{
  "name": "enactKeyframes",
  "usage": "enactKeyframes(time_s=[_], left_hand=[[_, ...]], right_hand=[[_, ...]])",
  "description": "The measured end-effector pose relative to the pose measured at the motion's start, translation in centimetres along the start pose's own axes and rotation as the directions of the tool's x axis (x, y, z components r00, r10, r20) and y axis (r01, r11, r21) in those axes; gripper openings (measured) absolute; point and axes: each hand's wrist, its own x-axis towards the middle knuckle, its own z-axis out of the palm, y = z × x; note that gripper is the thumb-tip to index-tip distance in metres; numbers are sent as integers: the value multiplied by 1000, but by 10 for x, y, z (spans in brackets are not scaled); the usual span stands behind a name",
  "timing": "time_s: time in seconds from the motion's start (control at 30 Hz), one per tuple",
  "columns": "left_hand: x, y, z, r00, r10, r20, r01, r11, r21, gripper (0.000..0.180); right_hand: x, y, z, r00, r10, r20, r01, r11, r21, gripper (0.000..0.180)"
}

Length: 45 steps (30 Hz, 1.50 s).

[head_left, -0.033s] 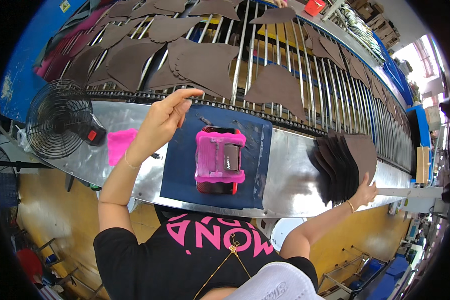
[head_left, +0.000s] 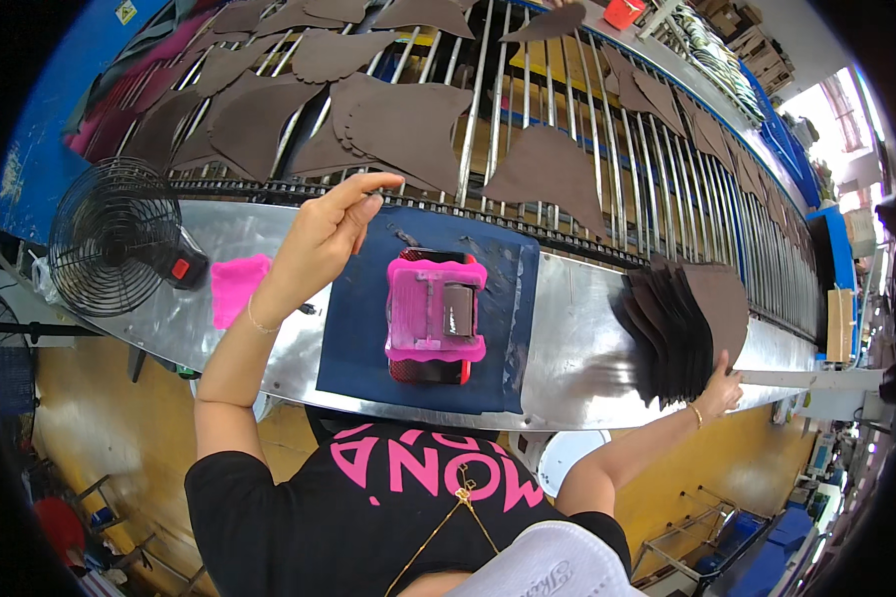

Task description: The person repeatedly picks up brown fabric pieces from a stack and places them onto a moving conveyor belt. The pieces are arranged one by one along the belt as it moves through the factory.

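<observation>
My left hand [head_left: 331, 229] is raised above the left edge of a dark blue mat [head_left: 353, 358]. Its index finger is stretched out, the thumb stands slightly apart and the other fingers are curled; nothing shows in it. On the mat lies a pink scalloped-edge plate [head_left: 418, 313] over a red and black base [head_left: 430, 371]. A small dark brown block [head_left: 459, 310] sits on the plate. At the right, my right hand [head_left: 722, 388] pinches the near edge of a brown cut piece [head_left: 719, 303] on a fanned stack of similar dark pieces [head_left: 662, 333].
Beyond the metal table [head_left: 577, 328] runs a rack of metal rods [head_left: 483, 109] carrying several brown cut pieces [head_left: 548, 179]. A black wire fan [head_left: 110, 239] and a pink scalloped sheet [head_left: 239, 291] are at the left. Another person's hand shows at the far top edge.
The brown piece at the far edge of the rack, by the other person's hand, has tilted up slightly. My hands have barely moved.
</observation>
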Motion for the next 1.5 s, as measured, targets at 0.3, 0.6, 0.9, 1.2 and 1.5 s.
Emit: enactKeyframes(time_s=[0.3,0.6,0.9,1.2,1.5], left_hand=[[-3,1,11,995,100,-7,-99,994,34,31],[-9,-6,-2,997,74,-2,-74,996,51,28],[16,13,25,974,214,73,-220,973,72,28],[9,12,-7,986,-79,147,134,901,-412,30],[-53,11,-94,931,89,-354,-96,995,-4,15]], right_hand=[[28,29,31,976,-58,209,41,996,83,89],[66,50,32,964,-242,110,231,968,99,62],[-71,-60,-153,975,-177,-133,206,502,840,35],[-209,-151,-137,730,-667,-150,-39,-260,965,14],[-281,-181,-136,214,-908,-360,153,-333,931,13]])
